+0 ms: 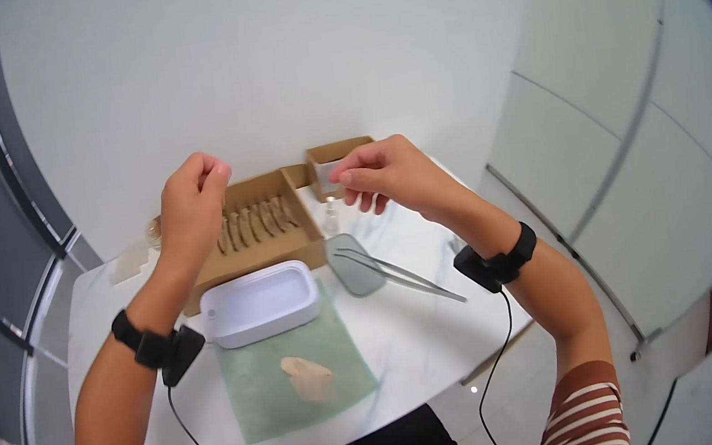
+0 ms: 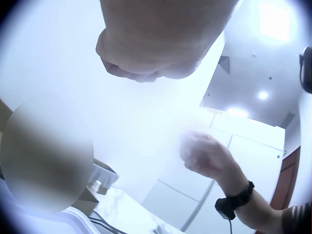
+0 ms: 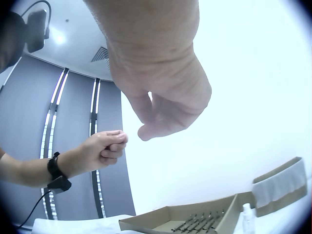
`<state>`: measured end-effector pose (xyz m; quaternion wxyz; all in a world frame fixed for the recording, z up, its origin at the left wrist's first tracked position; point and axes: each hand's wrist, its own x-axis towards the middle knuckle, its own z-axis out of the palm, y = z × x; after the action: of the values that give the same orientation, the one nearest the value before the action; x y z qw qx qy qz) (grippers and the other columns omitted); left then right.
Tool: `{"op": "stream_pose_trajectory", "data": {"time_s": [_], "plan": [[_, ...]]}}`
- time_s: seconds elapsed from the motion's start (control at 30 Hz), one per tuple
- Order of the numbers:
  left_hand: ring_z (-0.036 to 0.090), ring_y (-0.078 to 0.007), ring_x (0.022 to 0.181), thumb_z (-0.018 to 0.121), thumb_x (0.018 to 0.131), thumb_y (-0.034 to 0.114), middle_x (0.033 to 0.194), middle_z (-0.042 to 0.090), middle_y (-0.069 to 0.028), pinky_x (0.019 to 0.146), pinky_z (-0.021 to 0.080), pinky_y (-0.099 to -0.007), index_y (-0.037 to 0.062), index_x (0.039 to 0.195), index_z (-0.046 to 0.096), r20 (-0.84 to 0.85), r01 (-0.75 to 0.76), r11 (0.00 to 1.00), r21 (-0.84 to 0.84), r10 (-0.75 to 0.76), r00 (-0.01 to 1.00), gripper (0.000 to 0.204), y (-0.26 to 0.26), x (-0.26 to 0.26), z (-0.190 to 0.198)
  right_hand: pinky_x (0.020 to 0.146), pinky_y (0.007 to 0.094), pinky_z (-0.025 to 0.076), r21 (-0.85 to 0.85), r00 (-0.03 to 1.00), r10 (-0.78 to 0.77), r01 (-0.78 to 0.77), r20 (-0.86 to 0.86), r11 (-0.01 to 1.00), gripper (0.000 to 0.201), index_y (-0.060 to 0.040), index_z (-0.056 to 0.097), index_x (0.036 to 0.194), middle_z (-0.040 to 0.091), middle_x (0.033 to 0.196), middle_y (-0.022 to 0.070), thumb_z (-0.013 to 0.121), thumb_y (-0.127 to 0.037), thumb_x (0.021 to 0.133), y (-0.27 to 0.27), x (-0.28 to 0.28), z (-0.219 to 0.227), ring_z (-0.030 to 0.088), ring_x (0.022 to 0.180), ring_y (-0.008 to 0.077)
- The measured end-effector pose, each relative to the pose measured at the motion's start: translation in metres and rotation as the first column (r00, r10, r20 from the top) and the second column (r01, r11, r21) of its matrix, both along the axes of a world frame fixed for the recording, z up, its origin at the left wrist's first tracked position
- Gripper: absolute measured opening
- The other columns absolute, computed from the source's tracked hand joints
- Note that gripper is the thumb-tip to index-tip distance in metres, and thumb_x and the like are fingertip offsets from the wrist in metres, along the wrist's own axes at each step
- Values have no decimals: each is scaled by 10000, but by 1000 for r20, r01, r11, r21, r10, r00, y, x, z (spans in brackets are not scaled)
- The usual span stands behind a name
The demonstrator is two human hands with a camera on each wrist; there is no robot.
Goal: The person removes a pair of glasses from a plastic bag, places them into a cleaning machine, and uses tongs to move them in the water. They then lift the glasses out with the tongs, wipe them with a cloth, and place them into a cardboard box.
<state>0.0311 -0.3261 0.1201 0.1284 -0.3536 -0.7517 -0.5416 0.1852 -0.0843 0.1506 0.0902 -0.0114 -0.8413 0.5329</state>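
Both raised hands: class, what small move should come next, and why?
Probably lower the right hand toward the tweezers: both it and the left hand hover above the table with fingers curled, nothing visibly held, and the tweezers lie untouched.

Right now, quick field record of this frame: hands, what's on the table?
left hand: raised above the table, fingers curled; nothing visible in it
right hand: raised, fingertips pinched together; any held item too small to tell
cardboard tray: holds a row of thin metal tools
white container: on table, at the green mat's far edge
green mat: beige piece lying on it
tweezers: on table, right of container
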Motion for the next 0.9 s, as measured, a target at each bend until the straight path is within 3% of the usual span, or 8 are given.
{"op": "stream_pose_trajectory", "data": {"time_s": [0.07,0.27,0.4,0.47,0.53,0.67,0.73,0.9], "plan": [[410,-37,614,563,1012,157,662,465,58,554,353,-226,53,868,587,142,111,983,149,-132,981,179,7,41,1,542,245,470,-5,989,-149,149,-12,989,207,-19,743,1043,688,767,32,651,-184,958,16,36,-3,604,627,91],[500,-90,619,553,958,74,668,550,-1,576,421,-266,17,899,603,266,301,935,188,-344,901,95,56,100,-66,552,248,475,110,905,-424,418,43,902,199,-29,754,1004,692,743,31,672,-177,900,85,122,-56,613,624,89],[587,-120,664,569,920,74,701,625,-42,605,460,-283,1,919,635,427,391,918,71,-382,819,98,103,127,-102,609,318,521,457,860,-508,435,43,776,217,-45,754,1006,717,759,83,711,-212,875,123,160,-110,666,658,170],[607,-128,676,579,907,77,715,648,-56,616,470,-288,-3,928,645,492,436,899,38,-397,775,106,125,139,-112,652,370,532,749,864,-500,373,-65,547,238,-84,770,969,733,797,110,751,-296,862,129,176,-134,699,723,246],[513,-69,602,644,910,121,741,633,-10,530,390,-252,35,913,663,584,503,864,32,-425,692,88,144,149,-120,685,398,534,758,844,-535,378,-46,532,274,-94,772,963,735,806,126,765,-341,844,131,184,-151,700,760,291],[562,-89,638,650,907,147,792,650,-30,539,450,-262,27,950,673,656,556,830,-38,-399,640,130,190,160,-143,684,423,536,812,797,-603,337,23,477,339,-96,772,937,731,777,127,790,-411,813,130,187,-169,703,773,329],[641,-153,723,637,920,182,914,660,-77,591,545,-303,12,1054,660,831,589,806,65,-370,415,217,216,171,-147,676,425,536,838,792,-608,300,49,457,345,-92,770,934,730,770,123,791,-414,810,130,186,-177,703,768,330],[697,-288,873,592,935,202,1052,618,-140,706,613,-395,-7,1166,594,938,527,836,151,-289,191,311,298,175,-194,642,434,538,893,786,-618,280,-2,353,304,-83,752,846,729,760,122,793,-381,801,131,183,-187,707,734,329]]}}
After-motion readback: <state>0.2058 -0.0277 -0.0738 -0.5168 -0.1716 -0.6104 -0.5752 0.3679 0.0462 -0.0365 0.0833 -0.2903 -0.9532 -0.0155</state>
